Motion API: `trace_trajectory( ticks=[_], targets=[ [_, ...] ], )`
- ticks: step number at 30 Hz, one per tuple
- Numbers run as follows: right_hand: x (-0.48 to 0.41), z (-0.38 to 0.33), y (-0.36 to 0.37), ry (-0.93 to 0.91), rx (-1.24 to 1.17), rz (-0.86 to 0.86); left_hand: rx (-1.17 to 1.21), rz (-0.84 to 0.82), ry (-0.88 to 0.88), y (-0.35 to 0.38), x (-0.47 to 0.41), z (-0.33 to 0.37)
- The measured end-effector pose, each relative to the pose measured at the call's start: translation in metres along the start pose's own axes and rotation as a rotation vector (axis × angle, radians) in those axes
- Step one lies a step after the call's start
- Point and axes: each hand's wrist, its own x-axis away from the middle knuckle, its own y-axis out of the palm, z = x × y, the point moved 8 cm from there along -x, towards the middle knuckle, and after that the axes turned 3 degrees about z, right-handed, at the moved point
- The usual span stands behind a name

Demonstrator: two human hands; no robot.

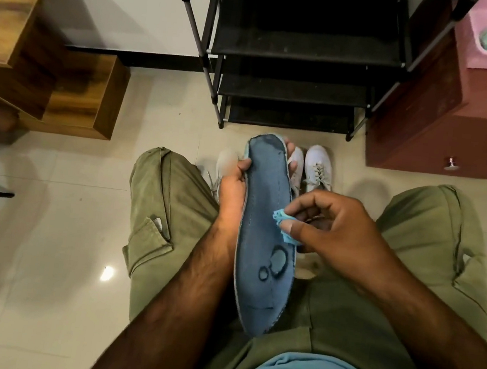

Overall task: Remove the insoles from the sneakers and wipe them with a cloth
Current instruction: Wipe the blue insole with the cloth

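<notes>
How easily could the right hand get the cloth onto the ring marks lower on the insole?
Probably yes. The right hand pinches the cloth against the insole close to the ring marks, which lie uncovered; the left hand grips the opposite edge.

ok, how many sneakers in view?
3 sneakers on the floor: one right of the insole, one partly behind its tip, one behind the left hand. Others may be hidden.

Sneakers (317,169) stand on the floor (62,223) just beyond the insole (264,233), the shoe rack (299,47) behind them, a cabinet (422,120) to its right, shelves (78,93) to its left.
</notes>
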Motion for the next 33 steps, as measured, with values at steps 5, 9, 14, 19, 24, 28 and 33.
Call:
trace_trajectory(
  ticks=[5,9,14,19,24,28,33],
  targets=[
    [-0.014,-0.01,-0.013,0.071,-0.152,-0.082,-0.024,0.015,0.165,0.01,-0.007,0.026],
    [-0.048,-0.035,-0.053,-0.105,0.213,-0.039,-0.019,0.039,0.379,0.007,-0.004,0.052],
    [-0.07,-0.07,-0.084,-0.258,0.65,-0.094,-0.534,-0.107,0.335,-0.006,0.012,0.061],
    [-0.081,-0.092,-0.071,-0.351,0.863,-0.254,-1.124,-0.438,0.229,0.02,0.026,0.041],
    [-0.076,-0.122,-0.078,-0.618,0.685,0.126,-1.169,-0.295,0.31,0.034,0.025,0.038],
    [-0.069,-0.091,-0.119,-0.353,0.041,0.382,-0.909,-0.142,0.35,0.032,0.019,0.046],
    [-0.071,-0.032,-0.098,0.048,-0.234,0.27,-0.852,-0.11,0.396,0.058,0.012,0.059]
  ],
)
